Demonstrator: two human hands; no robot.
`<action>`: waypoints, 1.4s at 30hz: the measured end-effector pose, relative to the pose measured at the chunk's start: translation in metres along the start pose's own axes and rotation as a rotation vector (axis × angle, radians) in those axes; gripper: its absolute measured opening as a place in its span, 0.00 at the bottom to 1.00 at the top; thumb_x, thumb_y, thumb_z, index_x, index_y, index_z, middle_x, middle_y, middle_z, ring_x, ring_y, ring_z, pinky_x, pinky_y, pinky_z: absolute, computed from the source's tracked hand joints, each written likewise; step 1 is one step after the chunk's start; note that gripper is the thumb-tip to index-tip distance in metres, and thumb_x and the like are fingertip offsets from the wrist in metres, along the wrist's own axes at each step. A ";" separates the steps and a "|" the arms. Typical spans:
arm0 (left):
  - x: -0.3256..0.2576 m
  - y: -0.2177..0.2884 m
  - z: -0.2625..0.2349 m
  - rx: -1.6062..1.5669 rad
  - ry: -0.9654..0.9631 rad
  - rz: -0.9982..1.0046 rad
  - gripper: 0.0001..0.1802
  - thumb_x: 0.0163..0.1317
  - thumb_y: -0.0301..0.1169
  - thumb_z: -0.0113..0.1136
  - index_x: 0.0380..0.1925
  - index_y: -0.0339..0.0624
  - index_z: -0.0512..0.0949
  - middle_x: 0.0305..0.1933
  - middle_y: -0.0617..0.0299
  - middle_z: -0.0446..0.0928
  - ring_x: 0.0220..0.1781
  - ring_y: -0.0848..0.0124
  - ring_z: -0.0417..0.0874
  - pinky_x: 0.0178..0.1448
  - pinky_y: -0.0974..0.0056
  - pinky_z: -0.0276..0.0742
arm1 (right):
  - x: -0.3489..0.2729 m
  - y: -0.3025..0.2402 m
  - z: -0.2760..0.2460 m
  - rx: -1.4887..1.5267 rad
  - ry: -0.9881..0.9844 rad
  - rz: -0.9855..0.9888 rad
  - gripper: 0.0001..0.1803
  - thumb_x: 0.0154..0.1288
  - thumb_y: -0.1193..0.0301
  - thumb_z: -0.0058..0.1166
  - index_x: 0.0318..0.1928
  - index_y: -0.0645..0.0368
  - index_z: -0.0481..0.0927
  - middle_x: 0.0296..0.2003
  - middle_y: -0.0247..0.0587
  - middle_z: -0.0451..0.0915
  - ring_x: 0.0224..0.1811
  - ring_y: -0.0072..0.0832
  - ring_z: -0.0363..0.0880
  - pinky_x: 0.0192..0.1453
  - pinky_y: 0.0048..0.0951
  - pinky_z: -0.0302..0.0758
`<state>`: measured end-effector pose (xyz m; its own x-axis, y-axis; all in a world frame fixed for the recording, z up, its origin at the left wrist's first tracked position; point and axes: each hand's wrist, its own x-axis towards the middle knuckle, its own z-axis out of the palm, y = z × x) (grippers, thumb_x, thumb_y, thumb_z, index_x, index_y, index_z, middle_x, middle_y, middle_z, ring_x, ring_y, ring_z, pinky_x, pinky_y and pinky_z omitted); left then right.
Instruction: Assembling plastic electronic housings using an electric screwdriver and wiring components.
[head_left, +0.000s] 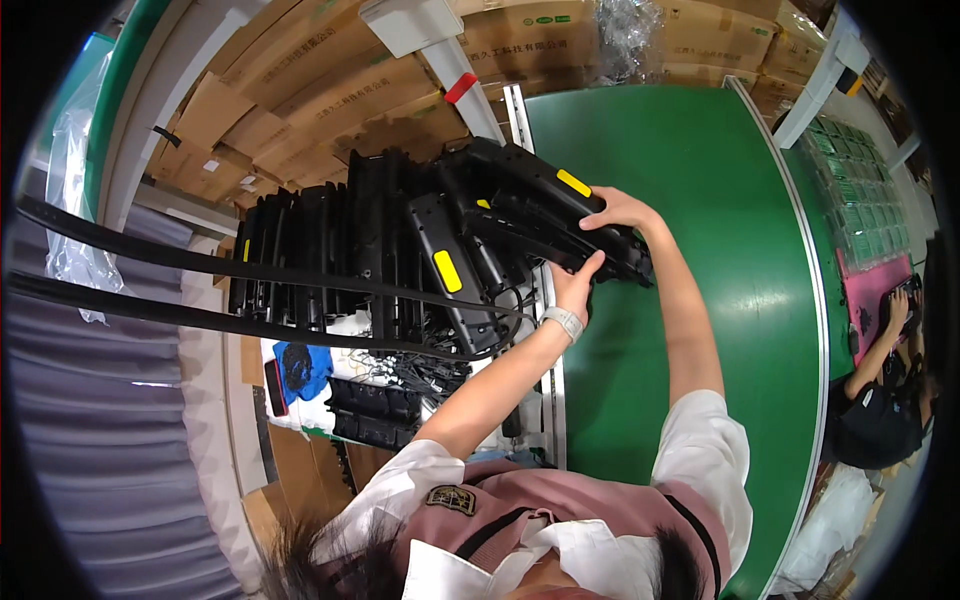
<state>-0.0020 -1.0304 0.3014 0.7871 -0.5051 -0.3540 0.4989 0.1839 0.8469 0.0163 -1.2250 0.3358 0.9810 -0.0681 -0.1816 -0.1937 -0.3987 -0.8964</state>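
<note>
My right hand (622,209) grips the near right end of a long black plastic housing (535,178) with a yellow label, thumb on its edge. Just below, my left hand (572,287), with a pale band on the wrist, is closed at the edge of another black housing part (530,238), its thumb raised and most fingers hidden underneath. Both parts lie slanted across the rail between the side table and the green belt. Beside them leans another black housing (436,250) with a yellow label.
Several black housings (310,250) stand in a row at the left. Loose cables (430,365), a blue cloth-like item (303,372) and black trays (372,412) lie nearer. Dark straps cross from the left. The green belt (700,300) runs rightward, cartons (340,90) stack behind, and a co-worker (880,415) sits far right.
</note>
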 end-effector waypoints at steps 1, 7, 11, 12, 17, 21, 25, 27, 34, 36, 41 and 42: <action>-0.010 0.010 0.004 0.013 -0.023 -0.049 0.37 0.52 0.34 0.72 0.61 0.55 0.63 0.55 0.67 0.74 0.57 0.68 0.74 0.59 0.54 0.68 | -0.005 0.008 0.004 0.145 -0.044 0.060 0.43 0.42 0.57 0.71 0.59 0.63 0.71 0.50 0.44 0.79 0.51 0.31 0.76 0.59 0.30 0.69; -0.044 0.039 0.021 0.067 -0.252 0.100 0.27 0.50 0.21 0.70 0.50 0.39 0.71 0.49 0.62 0.77 0.50 0.70 0.78 0.58 0.65 0.73 | -0.066 0.045 0.044 0.602 0.201 0.135 0.33 0.56 0.64 0.59 0.59 0.69 0.68 0.50 0.44 0.77 0.50 0.26 0.77 0.56 0.27 0.73; -0.071 0.041 0.016 0.144 -0.373 0.105 0.29 0.48 0.20 0.70 0.51 0.37 0.70 0.49 0.61 0.78 0.50 0.71 0.79 0.57 0.64 0.75 | -0.125 0.004 0.069 0.832 0.330 -0.078 0.31 0.56 0.66 0.57 0.58 0.69 0.67 0.51 0.45 0.76 0.51 0.28 0.76 0.56 0.29 0.74; -0.086 0.043 0.014 0.143 -0.441 0.120 0.30 0.47 0.20 0.70 0.52 0.36 0.69 0.48 0.60 0.78 0.50 0.71 0.79 0.57 0.64 0.75 | -0.147 -0.017 0.078 0.854 0.373 -0.105 0.31 0.57 0.66 0.57 0.58 0.68 0.67 0.50 0.44 0.76 0.51 0.28 0.77 0.55 0.29 0.74; -0.192 0.086 -0.010 0.621 -0.577 0.363 0.47 0.39 0.34 0.74 0.59 0.30 0.61 0.57 0.42 0.67 0.57 0.52 0.75 0.63 0.58 0.70 | -0.253 -0.063 0.156 0.931 0.719 -0.022 0.37 0.56 0.60 0.62 0.61 0.68 0.65 0.52 0.48 0.76 0.52 0.35 0.79 0.59 0.37 0.76; -0.262 0.116 -0.058 0.618 -0.820 0.429 0.54 0.36 0.39 0.75 0.63 0.35 0.57 0.71 0.37 0.48 0.65 0.45 0.67 0.64 0.57 0.69 | -0.302 -0.108 0.221 1.282 1.053 0.032 0.40 0.49 0.61 0.68 0.60 0.68 0.67 0.52 0.47 0.77 0.52 0.38 0.79 0.59 0.41 0.75; -0.291 0.133 -0.097 0.315 -0.900 0.687 0.48 0.37 0.38 0.75 0.61 0.39 0.64 0.68 0.41 0.59 0.59 0.48 0.73 0.60 0.58 0.71 | -0.336 -0.174 0.264 0.603 0.967 -0.085 0.41 0.41 0.65 0.70 0.58 0.67 0.70 0.50 0.45 0.78 0.51 0.38 0.80 0.57 0.40 0.75; -0.292 0.096 -0.147 0.419 -0.996 0.745 0.42 0.37 0.37 0.75 0.56 0.41 0.69 0.61 0.46 0.67 0.56 0.51 0.75 0.58 0.59 0.72 | -0.339 -0.216 0.282 0.285 0.862 -0.165 0.41 0.38 0.67 0.71 0.57 0.67 0.71 0.49 0.44 0.79 0.50 0.38 0.80 0.56 0.39 0.75; -0.310 0.139 -0.212 0.200 -0.770 0.374 0.32 0.39 0.32 0.76 0.48 0.41 0.76 0.50 0.60 0.78 0.54 0.69 0.77 0.60 0.61 0.71 | -0.261 -0.307 0.295 -0.015 0.551 -0.338 0.47 0.29 0.66 0.73 0.55 0.67 0.68 0.43 0.47 0.81 0.46 0.36 0.82 0.54 0.34 0.75; -0.294 0.160 -0.235 0.379 -0.572 0.494 0.50 0.38 0.33 0.76 0.62 0.39 0.60 0.56 0.57 0.73 0.57 0.68 0.74 0.63 0.61 0.68 | -0.214 -0.313 0.306 0.156 0.509 -0.361 0.45 0.34 0.67 0.73 0.56 0.67 0.69 0.46 0.45 0.81 0.48 0.32 0.80 0.55 0.32 0.75; -0.221 0.256 -0.254 0.006 -0.214 0.610 0.38 0.51 0.29 0.68 0.58 0.38 0.57 0.54 0.56 0.71 0.57 0.68 0.73 0.64 0.61 0.68 | -0.073 -0.325 0.314 0.475 0.421 -0.352 0.29 0.51 0.69 0.67 0.52 0.67 0.72 0.44 0.40 0.81 0.43 0.25 0.80 0.50 0.28 0.76; -0.198 0.276 -0.265 0.079 -0.167 0.608 0.32 0.54 0.30 0.66 0.56 0.37 0.61 0.52 0.56 0.73 0.55 0.68 0.74 0.61 0.63 0.70 | -0.047 -0.331 0.315 0.480 0.439 -0.346 0.27 0.53 0.68 0.67 0.51 0.67 0.73 0.42 0.40 0.81 0.41 0.24 0.80 0.47 0.27 0.76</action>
<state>0.0758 -0.6556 0.5002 0.8511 -0.4559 0.2604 -0.0528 0.4193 0.9063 0.0305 -0.8013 0.5137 0.8815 -0.4112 0.2321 0.2428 -0.0267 -0.9697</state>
